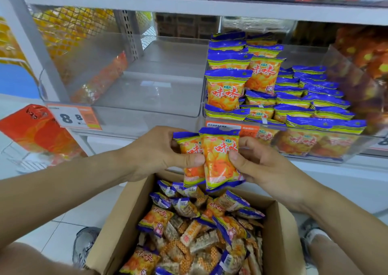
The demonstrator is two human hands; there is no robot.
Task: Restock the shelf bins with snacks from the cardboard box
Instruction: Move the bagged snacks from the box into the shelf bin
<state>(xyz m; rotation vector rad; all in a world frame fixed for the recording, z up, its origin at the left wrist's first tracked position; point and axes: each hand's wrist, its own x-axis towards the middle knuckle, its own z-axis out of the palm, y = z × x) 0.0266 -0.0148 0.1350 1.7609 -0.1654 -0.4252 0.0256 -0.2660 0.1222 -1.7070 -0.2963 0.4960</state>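
Shelves face you; your left hand point(159, 153) and right hand point(260, 165) pinch two packets point(212, 159) above the box point(117, 228); mid-restock, next lift them into the matching bin point(327, 150).

**White shelf, clear bins, box on the tiled floor**

A white metal shelf board point(147, 125) carries two clear plastic bins side by side. The left clear bin point(147, 98) holds little beyond a few orange-wrapped packets against its left wall. The right clear bin point(346, 148) is stacked with yellow-and-blue snack bags point(225, 89), some upright at the back left, others in overlapping rows. An orange-and-white price tag point(73, 117) hangs at the shelf's front edge. Below, the pale tiled floor point(69, 218) bears an open brown cardboard box point(126, 222) filled with mixed snack packets point(195, 232).
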